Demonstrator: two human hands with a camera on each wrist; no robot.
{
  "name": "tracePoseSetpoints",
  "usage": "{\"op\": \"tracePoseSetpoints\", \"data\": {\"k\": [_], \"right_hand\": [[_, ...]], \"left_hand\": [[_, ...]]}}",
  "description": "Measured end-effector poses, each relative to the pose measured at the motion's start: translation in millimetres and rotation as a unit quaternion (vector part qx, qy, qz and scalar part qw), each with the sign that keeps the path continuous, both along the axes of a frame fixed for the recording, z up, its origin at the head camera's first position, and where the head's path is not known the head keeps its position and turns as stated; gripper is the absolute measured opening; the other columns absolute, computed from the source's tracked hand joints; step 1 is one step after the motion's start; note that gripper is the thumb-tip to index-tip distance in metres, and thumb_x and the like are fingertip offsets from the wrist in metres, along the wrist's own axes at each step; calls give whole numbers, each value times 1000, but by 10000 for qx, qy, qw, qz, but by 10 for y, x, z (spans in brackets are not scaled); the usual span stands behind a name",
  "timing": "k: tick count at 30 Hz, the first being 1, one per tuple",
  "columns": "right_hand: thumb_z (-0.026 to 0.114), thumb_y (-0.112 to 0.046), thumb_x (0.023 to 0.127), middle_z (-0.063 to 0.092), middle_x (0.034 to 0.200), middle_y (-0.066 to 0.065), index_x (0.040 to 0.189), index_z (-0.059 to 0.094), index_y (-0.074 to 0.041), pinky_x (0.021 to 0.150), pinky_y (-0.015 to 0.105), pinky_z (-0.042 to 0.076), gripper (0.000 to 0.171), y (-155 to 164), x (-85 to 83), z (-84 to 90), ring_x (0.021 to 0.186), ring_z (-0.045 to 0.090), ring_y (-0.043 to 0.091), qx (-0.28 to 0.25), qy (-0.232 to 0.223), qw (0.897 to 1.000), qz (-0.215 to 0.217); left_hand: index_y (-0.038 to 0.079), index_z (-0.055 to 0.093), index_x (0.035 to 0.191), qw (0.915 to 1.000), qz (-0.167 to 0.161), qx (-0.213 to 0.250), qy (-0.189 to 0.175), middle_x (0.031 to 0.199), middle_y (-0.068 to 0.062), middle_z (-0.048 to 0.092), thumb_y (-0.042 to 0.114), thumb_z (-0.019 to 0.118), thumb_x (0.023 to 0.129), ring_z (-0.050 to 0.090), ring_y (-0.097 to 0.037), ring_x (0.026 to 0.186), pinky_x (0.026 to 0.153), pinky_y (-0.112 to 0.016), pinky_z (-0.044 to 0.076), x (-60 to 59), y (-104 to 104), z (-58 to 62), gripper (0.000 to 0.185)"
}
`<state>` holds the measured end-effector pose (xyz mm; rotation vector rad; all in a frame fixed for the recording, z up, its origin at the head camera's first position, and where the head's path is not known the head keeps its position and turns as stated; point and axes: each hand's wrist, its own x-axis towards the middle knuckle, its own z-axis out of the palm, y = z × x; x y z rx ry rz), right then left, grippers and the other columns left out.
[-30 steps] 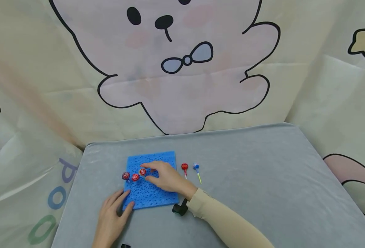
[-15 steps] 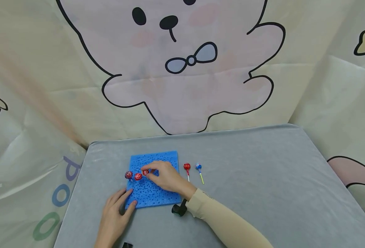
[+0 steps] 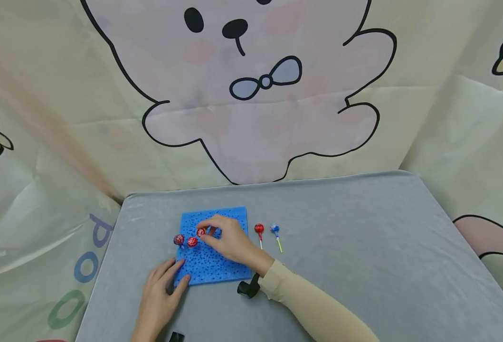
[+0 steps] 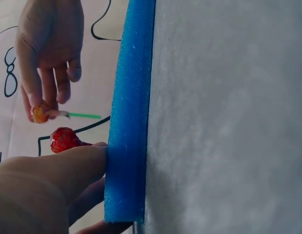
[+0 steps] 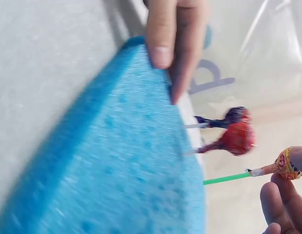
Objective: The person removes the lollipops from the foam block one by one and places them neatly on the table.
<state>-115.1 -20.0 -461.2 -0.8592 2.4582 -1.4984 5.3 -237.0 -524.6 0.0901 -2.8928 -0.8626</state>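
Note:
My right hand (image 3: 227,240) pinches a lollipop (image 5: 288,163) in an orange-yellow wrapper by its ball, above the blue foam board (image 3: 217,270). Its green stick points down; in the left wrist view the tip shows just short of the foam. Two other lollipops stand upright in the board: one dark red and blue (image 3: 179,240), one red (image 3: 192,242). My left hand (image 3: 159,289) rests at the board's near-left corner, thumb and fingers fairly straight, touching its edges.
A red lollipop (image 3: 259,228) and a blue lollipop with a yellow stick (image 3: 275,229) lie right of the board on the grey cloth-covered table (image 3: 354,247). A black device (image 3: 249,288) is by my right wrist. A printed curtain (image 3: 251,128) hangs behind.
My right fingers, apart around the orange-yellow lollipop a second ago, have closed on it. It has risen a little from the board. The left hand keeps its place; the head view shifted slightly.

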Motion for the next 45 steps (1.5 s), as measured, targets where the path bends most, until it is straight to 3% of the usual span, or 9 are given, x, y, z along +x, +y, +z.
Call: {"op": "tracePoseSetpoints", "data": {"k": [5, 9, 22, 30, 37, 45], "right_hand": [[73, -17, 99, 74, 115, -4, 126, 75, -17, 70, 21, 50, 27, 186, -16, 136, 94, 64, 7, -292, 78, 9992, -256], [73, -17, 98, 74, 111, -5, 125, 75, -16, 70, 24, 50, 27, 406, -33, 194, 94, 64, 10, -388, 95, 9980, -483], [75, -13, 96, 76, 109, 1, 123, 74, -12, 78, 30, 54, 27, 1368, -57, 146, 98, 64, 17, -496, 40, 9893, -1373], [77, -13, 95, 77, 106, 5, 121, 75, -10, 74, 22, 51, 26, 1892, -38, 61, 92, 64, 11, -356, -27, 9795, -1982], [77, -11, 93, 76, 104, 10, 120, 75, -5, 73, 18, 50, 28, 2103, 8, -18, 88, 63, 5, -375, -304, 9713, -2331], [79, -15, 93, 73, 98, 8, 115, 76, -7, 72, 16, 50, 23, 2150, 22, -69, 86, 62, 7, -411, -239, 9686, -2439]], "left_hand": [[13, 71, 136, 10000, -28, 15, 80, 143, -19, 62, 30, 80, 94, 53, -40, 132, 105, -66, 44, -16, 14, -10, 47], [13, 71, 136, 10000, -41, 26, 85, 143, -19, 62, 31, 79, 94, 52, -40, 133, 106, -65, 43, -29, 24, -19, 47], [12, 70, 136, 10000, -68, 20, 40, 144, -20, 61, 31, 79, 94, 51, -42, 134, 107, -67, 42, -41, 53, -47, 47], [12, 71, 136, 9999, -100, 114, 35, 143, -20, 62, 31, 79, 95, 52, -42, 134, 105, -67, 44, -13, 38, -14, 46], [12, 70, 136, 10000, -7, 58, 13, 144, -20, 61, 30, 79, 95, 52, -41, 134, 105, -67, 43, 22, 21, -2, 46], [11, 71, 135, 9999, 28, 70, 139, 143, -21, 62, 27, 80, 94, 52, -42, 132, 105, -66, 43, 20, 36, 2, 45]]}}
